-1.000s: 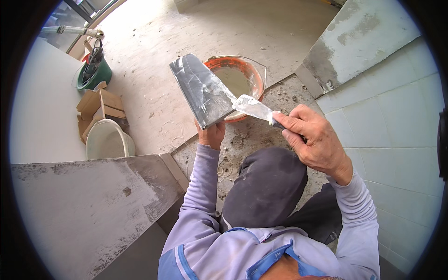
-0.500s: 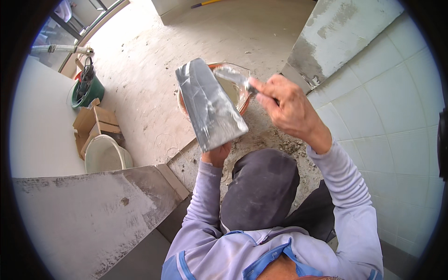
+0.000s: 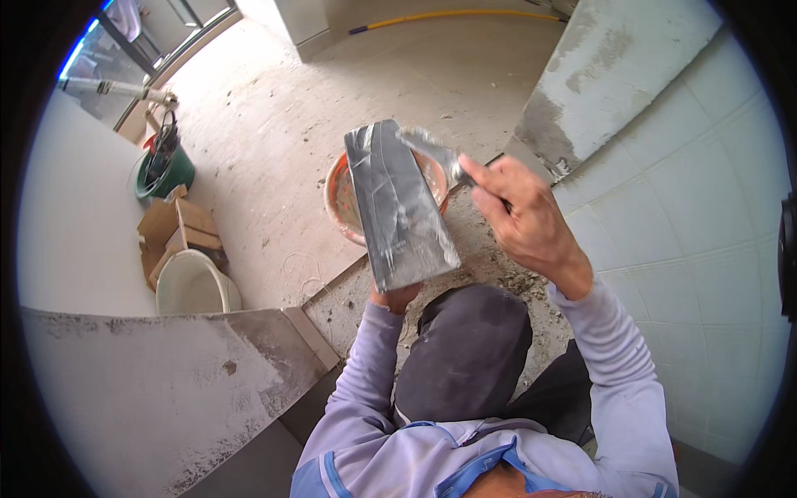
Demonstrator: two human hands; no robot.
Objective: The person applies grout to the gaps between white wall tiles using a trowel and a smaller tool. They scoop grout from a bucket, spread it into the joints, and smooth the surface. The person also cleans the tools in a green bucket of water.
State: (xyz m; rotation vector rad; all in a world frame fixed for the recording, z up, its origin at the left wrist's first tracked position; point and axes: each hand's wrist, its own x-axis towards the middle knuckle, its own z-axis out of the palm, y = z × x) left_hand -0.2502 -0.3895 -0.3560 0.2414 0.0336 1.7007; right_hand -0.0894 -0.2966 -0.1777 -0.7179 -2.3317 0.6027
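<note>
My left hand [image 3: 398, 297] grips the lower end of a dark grey rectangular tile [image 3: 398, 207]; most of its fingers are hidden beneath it. Streaks of whitish paste run across the tile, thickest along its right edge and near end. In my right hand [image 3: 527, 212] is a small trowel [image 3: 440, 155], its blade coated with pale paste and slightly blurred. The blade's tip lies close to the tile's far right corner; whether they touch I cannot tell. Below both tools, an orange-red bucket [image 3: 339, 206] with wet pale mix stands on the floor, partly covered by the tile.
A white tiled wall [image 3: 664, 191] rises at right. To the left stand a whitish bucket [image 3: 198, 282], an open cardboard box [image 3: 166, 224] and a green bucket [image 3: 174, 178] with tools. A yellow pole [image 3: 448, 15] lies far off. Crumbs of debris litter the floor near my knee.
Both hands, the tile and the trowel appear a little lower and farther right. The surroundings have shifted as well, and more of the yellow pole shows. Both holds are unchanged.
</note>
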